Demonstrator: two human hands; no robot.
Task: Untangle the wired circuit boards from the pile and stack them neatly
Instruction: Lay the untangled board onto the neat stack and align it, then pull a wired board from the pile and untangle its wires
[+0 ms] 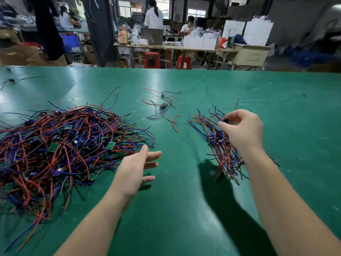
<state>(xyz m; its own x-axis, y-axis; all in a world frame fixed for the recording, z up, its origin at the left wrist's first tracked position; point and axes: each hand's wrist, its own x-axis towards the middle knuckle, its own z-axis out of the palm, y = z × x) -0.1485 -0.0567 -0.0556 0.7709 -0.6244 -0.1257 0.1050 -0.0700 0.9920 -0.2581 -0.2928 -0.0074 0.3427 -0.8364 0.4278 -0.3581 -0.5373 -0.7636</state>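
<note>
A big tangled pile of wired circuit boards [60,145], small green boards with red, blue and black wires, covers the left of the green table [184,200]. A smaller, tidier stack of wired boards [219,143] lies at the right. My right hand [243,132] hovers over that stack, its fingertips pinching a small dark board [225,120] with wires. My left hand [136,169] hangs just right of the big pile, fingers straight and spread, holding nothing.
Two loose wired boards [163,106] lie apart at the table's middle, further back. A stray black wire [11,81] sits at the far left. Beyond the table's far edge stand workbenches, red stools [152,60], boxes and people at work.
</note>
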